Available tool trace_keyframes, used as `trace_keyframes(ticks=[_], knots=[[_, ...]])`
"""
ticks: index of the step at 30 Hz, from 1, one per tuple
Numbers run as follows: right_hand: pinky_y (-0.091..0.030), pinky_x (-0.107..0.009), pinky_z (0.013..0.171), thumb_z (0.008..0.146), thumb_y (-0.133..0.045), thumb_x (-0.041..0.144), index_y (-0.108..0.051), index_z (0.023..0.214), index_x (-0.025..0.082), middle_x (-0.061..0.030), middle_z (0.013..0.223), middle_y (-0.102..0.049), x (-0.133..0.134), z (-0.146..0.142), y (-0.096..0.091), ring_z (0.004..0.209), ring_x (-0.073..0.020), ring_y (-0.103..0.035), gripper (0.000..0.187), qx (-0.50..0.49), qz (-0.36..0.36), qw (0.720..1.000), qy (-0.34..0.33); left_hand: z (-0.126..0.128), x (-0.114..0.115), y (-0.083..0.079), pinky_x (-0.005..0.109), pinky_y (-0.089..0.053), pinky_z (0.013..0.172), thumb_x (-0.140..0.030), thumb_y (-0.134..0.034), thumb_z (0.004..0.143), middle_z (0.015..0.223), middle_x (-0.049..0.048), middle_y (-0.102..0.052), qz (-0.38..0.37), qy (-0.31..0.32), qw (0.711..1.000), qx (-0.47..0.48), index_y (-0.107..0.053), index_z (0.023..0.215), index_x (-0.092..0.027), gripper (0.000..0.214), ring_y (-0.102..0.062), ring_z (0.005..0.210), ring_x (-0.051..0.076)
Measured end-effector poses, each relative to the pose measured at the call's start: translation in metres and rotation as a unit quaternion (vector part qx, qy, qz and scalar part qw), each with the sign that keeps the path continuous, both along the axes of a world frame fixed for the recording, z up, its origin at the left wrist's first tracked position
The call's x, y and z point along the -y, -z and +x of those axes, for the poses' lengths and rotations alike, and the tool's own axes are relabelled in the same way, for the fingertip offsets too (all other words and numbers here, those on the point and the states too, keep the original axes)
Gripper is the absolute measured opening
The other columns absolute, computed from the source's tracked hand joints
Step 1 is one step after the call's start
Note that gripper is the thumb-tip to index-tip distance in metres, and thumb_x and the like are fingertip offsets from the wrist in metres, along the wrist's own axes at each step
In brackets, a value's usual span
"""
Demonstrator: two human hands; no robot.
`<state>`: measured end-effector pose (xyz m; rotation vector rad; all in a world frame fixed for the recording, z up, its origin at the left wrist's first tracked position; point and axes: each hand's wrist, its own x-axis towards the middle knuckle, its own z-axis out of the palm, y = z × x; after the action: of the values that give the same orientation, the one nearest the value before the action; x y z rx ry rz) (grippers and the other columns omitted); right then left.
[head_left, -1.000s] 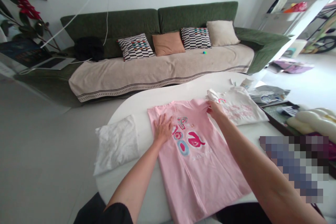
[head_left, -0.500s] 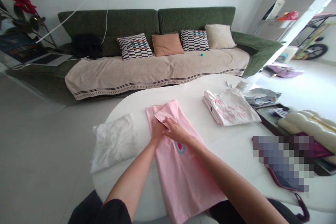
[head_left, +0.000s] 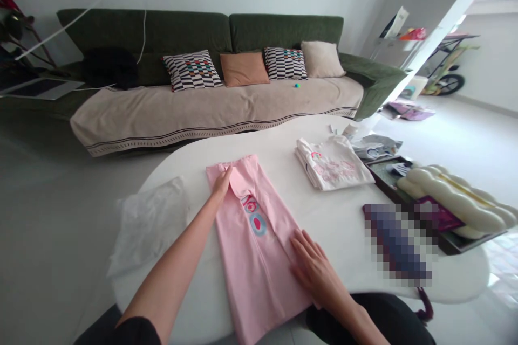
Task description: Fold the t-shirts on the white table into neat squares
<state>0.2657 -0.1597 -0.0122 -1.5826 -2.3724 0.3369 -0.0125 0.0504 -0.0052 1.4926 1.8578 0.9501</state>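
Note:
A pink shirt (head_left: pixel 246 259), folded into a long strip with a red and blue print, lies over the white table (head_left: pixel 210 145) toward its near edge. My left hand (head_left: pixel 222 182) is closed on a flap of its cloth near the far end. Lower down, my right hand (head_left: pixel 311 259) rests flat on the shirt's right edge, fingers stretched out. Left of the shirt lies a clear plastic bag (head_left: pixel 151 221). To the right is a stack of folded white shirts (head_left: pixel 335 164) with a pink print on top.
On the right stands a dark tray (head_left: pixel 388 186) holding a puffy cream item (head_left: pixel 449 199) and a purple packet (head_left: pixel 439 213). A blurred-out dark pouch (head_left: pixel 396 242) with a strap lies before it. Behind the table is a green sofa (head_left: pixel 162 27) with several cushions.
My hands have parted: the right moved down from the far end to the shirt's right edge, while the left grips the flap. More of the print shows. The view has shifted right.

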Motion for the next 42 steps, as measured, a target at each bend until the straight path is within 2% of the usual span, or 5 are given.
trace_keyframes(ticks=[10, 18, 26, 33, 42], knots=[[-0.040, -0.043, 0.092, 0.078, -0.045, 0.017, -0.055, 0.099, 0.014, -0.0157, 0.127, -0.046, 0.026, -0.016, -0.004, 0.122, -0.0298, -0.036, 0.023, 0.026, 0.068, 0.994, 0.081, 0.007, -0.052, -0.021, 0.021, -0.041, 0.060, -0.027, -0.051, 0.069, 0.071, 0.0027, -0.065, 0.054, -0.013, 0.998, 0.000, -0.063, 0.074, -0.015, 0.017, -0.059, 0.070, 0.016], [-0.036, -0.044, 0.094, 0.080, -0.042, 0.015, -0.055, 0.080, 0.017, -0.0114, 0.118, -0.053, 0.041, -0.016, -0.011, 0.118, -0.0266, -0.041, 0.013, 0.005, 0.118, 0.990, 0.077, 0.003, -0.048, -0.017, 0.020, -0.040, 0.056, -0.031, -0.045, 0.074, 0.074, 0.0023, -0.065, 0.034, -0.046, 0.997, -0.044, -0.063, 0.081, -0.014, 0.025, -0.059, 0.069, 0.015], [-0.037, -0.038, 0.094, 0.086, -0.040, 0.027, -0.038, 0.131, 0.020, -0.0073, 0.136, -0.040, 0.039, -0.009, 0.013, 0.123, -0.0235, -0.038, 0.045, 0.089, 0.158, 0.983, 0.013, -0.017, -0.047, -0.015, 0.026, -0.043, 0.071, -0.023, -0.057, 0.067, 0.094, 0.0092, -0.066, -0.048, -0.081, 0.982, -0.161, -0.061, 0.095, -0.015, 0.029, -0.060, 0.087, 0.021], [-0.039, -0.035, 0.089, 0.085, -0.042, 0.031, -0.031, 0.136, 0.021, -0.0059, 0.132, -0.044, 0.037, -0.007, 0.029, 0.119, -0.0240, -0.044, 0.053, 0.124, 0.201, 0.972, 0.017, 0.029, -0.078, -0.031, 0.026, -0.037, 0.089, -0.025, -0.050, 0.076, 0.113, 0.0028, -0.060, -0.024, 0.026, 0.972, -0.232, -0.062, 0.098, -0.024, 0.026, -0.050, 0.107, 0.018], [-0.042, -0.031, 0.084, 0.085, -0.042, 0.034, -0.031, 0.137, 0.020, -0.0076, 0.127, -0.048, 0.032, 0.001, 0.036, 0.113, -0.0241, -0.050, 0.054, 0.116, 0.206, 0.971, -0.016, 0.060, -0.114, -0.034, 0.055, -0.029, 0.090, -0.046, -0.054, 0.069, 0.090, 0.0055, -0.067, -0.103, 0.048, 0.961, -0.251, -0.066, 0.069, -0.024, 0.025, -0.046, 0.107, 0.036]])
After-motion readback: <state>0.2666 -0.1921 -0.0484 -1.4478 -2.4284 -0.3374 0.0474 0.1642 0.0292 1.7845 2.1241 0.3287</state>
